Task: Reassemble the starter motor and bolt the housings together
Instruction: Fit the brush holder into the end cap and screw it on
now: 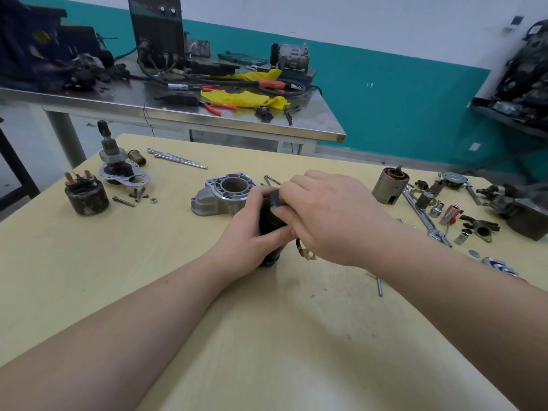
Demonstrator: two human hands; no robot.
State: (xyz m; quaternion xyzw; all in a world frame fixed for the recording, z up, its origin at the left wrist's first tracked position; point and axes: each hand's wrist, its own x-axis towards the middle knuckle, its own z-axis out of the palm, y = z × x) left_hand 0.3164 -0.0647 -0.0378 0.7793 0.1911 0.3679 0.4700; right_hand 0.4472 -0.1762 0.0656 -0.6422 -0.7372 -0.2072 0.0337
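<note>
A black cylindrical motor body (pixel 268 229) stands upright at the middle of the pale wooden table (pixel 89 262). My left hand (pixel 252 229) wraps around its left side. My right hand (pixel 329 215) presses a dark end cap (pixel 274 197) onto its top, thumb against the side. A short lead with a brass terminal (pixel 307 253) hangs from the body. Just behind lies the grey aluminium nose housing (pixel 219 194), open bore up. Long bolts (pixel 271 180) lie beside it.
At the left stand a solenoid (pixel 86 195), a drive gear on a plate (pixel 118 164) and loose screws (pixel 138 195). A ratchet extension (pixel 178 158) lies behind. An armature casing (pixel 390 185), wrench, sockets and small parts crowd the right. A cluttered steel bench (pixel 184 114) stands beyond.
</note>
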